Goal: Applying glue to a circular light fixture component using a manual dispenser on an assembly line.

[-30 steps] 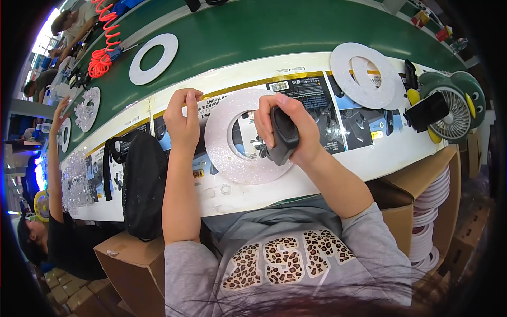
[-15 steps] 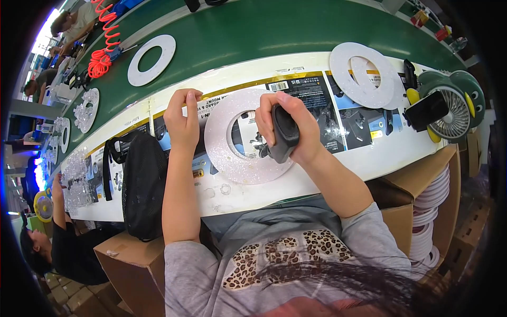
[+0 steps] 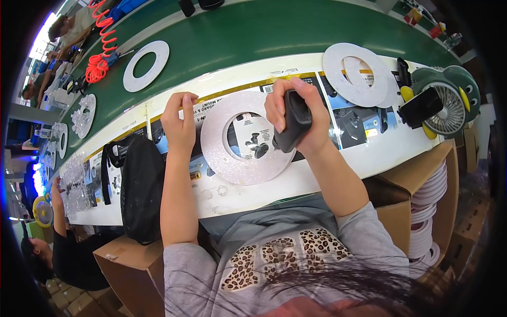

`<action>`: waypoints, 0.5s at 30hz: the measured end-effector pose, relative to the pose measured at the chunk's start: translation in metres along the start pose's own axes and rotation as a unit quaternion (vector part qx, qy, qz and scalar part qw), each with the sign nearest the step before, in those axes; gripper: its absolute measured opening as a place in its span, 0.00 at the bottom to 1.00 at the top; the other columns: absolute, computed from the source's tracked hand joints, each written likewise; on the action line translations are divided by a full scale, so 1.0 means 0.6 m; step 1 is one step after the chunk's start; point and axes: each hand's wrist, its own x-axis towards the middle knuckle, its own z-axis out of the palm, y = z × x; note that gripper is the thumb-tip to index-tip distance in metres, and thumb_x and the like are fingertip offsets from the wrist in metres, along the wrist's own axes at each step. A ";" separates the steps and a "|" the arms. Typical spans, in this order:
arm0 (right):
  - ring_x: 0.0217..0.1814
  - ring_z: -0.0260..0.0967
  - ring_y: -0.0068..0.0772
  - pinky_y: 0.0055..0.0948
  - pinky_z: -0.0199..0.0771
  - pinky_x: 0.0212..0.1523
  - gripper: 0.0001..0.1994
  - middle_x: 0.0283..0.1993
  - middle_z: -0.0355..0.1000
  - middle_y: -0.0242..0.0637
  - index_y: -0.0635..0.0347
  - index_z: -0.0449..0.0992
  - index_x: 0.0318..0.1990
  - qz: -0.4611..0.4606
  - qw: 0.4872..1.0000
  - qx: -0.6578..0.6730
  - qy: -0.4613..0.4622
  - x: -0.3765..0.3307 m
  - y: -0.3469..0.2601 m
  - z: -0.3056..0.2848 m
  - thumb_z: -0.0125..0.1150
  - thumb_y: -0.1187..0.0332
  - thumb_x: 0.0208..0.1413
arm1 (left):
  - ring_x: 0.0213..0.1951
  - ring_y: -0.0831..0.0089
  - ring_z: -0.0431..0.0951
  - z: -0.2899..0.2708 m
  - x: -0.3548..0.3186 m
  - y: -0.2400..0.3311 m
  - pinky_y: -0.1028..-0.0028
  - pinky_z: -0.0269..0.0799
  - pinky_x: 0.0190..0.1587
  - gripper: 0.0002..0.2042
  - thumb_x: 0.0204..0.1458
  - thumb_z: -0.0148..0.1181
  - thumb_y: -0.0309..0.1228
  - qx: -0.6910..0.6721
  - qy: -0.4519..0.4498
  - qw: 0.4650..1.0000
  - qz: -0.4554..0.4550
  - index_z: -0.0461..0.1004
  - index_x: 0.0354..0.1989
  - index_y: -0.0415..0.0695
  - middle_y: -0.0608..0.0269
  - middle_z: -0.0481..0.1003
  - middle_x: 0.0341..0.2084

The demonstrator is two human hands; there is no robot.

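A white speckled ring (image 3: 216,153) with a wide round hole lies flat on the table in front of me. Over its right edge, my right hand (image 3: 317,108) is wrapped around a black hand-held tool (image 3: 294,121) with a thick, rounded handle. The tool's working end is hidden beneath the grip. Beside the ring's upper left, my left hand (image 3: 178,120) is raised with its fingers curled inward. Whatever those fingers hold, if anything, is out of sight. Small clear plastic pieces (image 3: 222,190) lie near the ring's front edge.
At the right, overlapping white rings (image 3: 340,92) lie near a fan (image 3: 446,108) with a phone (image 3: 421,109) before it. A black bag (image 3: 141,185) hangs over the front edge at left. An open carton (image 3: 396,222) of rings stands right. A co-worker (image 3: 79,256) sits left.
My right hand and the tool have moved right, uncovering more of the ring's hole. My left hand keeps nearly the same pose. The whole view has shifted slightly.
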 end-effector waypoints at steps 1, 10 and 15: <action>0.16 0.54 0.20 0.19 0.54 0.21 0.22 0.13 0.61 0.33 0.58 0.62 0.19 -0.001 1.000 0.000 0.001 -0.001 0.000 0.000 0.35 0.54 0.61 | 0.30 0.70 0.76 0.001 0.000 0.000 0.75 0.69 0.36 0.10 0.58 0.47 0.27 -0.001 -0.001 1.000 0.001 0.72 0.30 0.36 0.58 0.75 0.25; 0.16 0.54 0.20 0.19 0.55 0.21 0.23 0.13 0.61 0.33 0.59 0.62 0.20 0.022 0.999 -0.030 -0.002 -0.001 0.010 0.002 0.36 0.53 0.61 | 0.30 0.71 0.76 0.003 -0.001 0.001 0.75 0.69 0.36 0.10 0.59 0.47 0.27 -0.016 0.002 1.000 -0.008 0.72 0.30 0.35 0.58 0.75 0.25; 0.16 0.54 0.20 0.18 0.55 0.21 0.23 0.13 0.61 0.33 0.59 0.62 0.20 0.029 0.999 -0.037 0.002 -0.003 0.010 0.002 0.37 0.53 0.61 | 0.30 0.71 0.76 0.005 -0.001 -0.002 0.76 0.69 0.37 0.10 0.59 0.47 0.27 -0.021 0.000 1.000 -0.012 0.72 0.30 0.36 0.58 0.75 0.25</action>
